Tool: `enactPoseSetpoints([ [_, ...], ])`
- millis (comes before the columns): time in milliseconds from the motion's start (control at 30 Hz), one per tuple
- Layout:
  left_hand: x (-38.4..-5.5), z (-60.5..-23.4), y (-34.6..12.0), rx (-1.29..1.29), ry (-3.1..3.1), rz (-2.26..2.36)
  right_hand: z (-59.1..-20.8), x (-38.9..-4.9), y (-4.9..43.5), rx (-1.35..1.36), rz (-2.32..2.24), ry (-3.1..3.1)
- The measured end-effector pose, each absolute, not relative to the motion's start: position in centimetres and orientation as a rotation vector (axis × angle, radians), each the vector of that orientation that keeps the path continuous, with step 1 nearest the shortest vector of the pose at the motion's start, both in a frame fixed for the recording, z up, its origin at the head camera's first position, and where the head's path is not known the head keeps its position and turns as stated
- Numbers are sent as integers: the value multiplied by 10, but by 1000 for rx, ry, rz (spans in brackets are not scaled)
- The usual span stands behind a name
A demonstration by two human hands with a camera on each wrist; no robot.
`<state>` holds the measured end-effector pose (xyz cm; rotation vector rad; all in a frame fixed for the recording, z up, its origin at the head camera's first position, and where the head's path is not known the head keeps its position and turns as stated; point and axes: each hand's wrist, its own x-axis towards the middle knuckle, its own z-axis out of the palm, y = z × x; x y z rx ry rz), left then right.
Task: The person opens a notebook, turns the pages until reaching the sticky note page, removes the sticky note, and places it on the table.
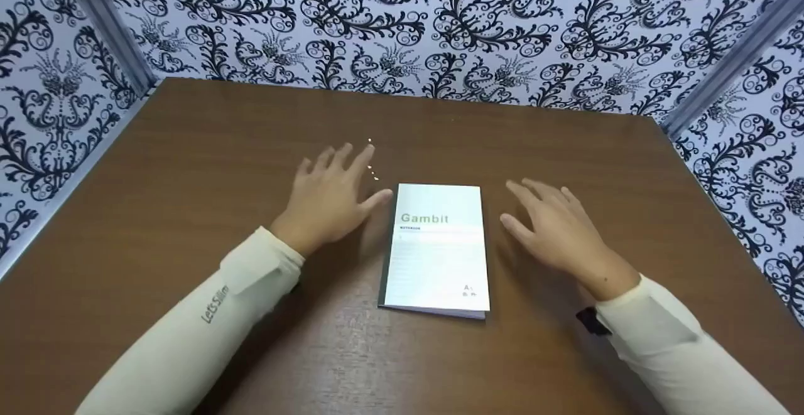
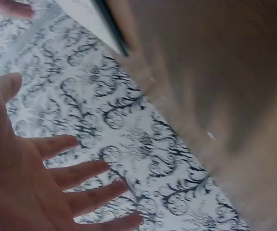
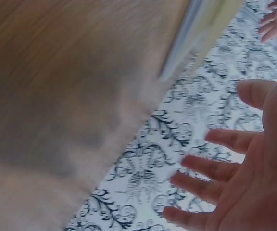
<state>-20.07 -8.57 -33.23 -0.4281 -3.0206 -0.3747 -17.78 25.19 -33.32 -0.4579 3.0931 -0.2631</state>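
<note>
A notebook (image 1: pixel 438 258) with a pale cover, the word Gambit on it and a dark spine along its left side lies closed on the brown table. To its left my left hand (image 1: pixel 328 196) hovers with fingers spread, thumb tip close to the notebook's upper left edge. My right hand (image 1: pixel 559 230) is held over the table on the other side, its thumb pointing toward the cover. Both hands hold nothing. In the left wrist view the left palm (image 2: pixel 18 168) shows bare; the right palm (image 3: pixel 254 173) does too in the right wrist view.
The wooden table (image 1: pixel 264 120) runs back to a wall (image 1: pixel 389 32) covered in black and white scroll pattern, with similar panels at both sides. Small white specks (image 1: pixel 373 173) lie near the left fingertips. Light sleeves cover both forearms.
</note>
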Motion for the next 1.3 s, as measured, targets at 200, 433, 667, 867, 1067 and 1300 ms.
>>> enactPoseSetpoints([
  [200,-177,-325,-64,-571,-2877,-341,-334,-148,244,-625,-351,3137],
  [433,-148,-327,-33,-838,-2720,-244,-338,-117,240,-773,-374,3186],
  [667,-123,-339,-25,-1048,-2693,-13,-341,-100,233,-801,-285,3088],
  [867,-109,-347,-20,-1208,-2841,97,-347,-91,235,-769,-234,2984],
  [1067,-104,-349,-17,-1268,-2973,213,-352,-86,239,-769,-199,2877],
  [1300,-107,-354,-19,-1241,-2968,217,-352,-89,238,-757,-186,2844],
])
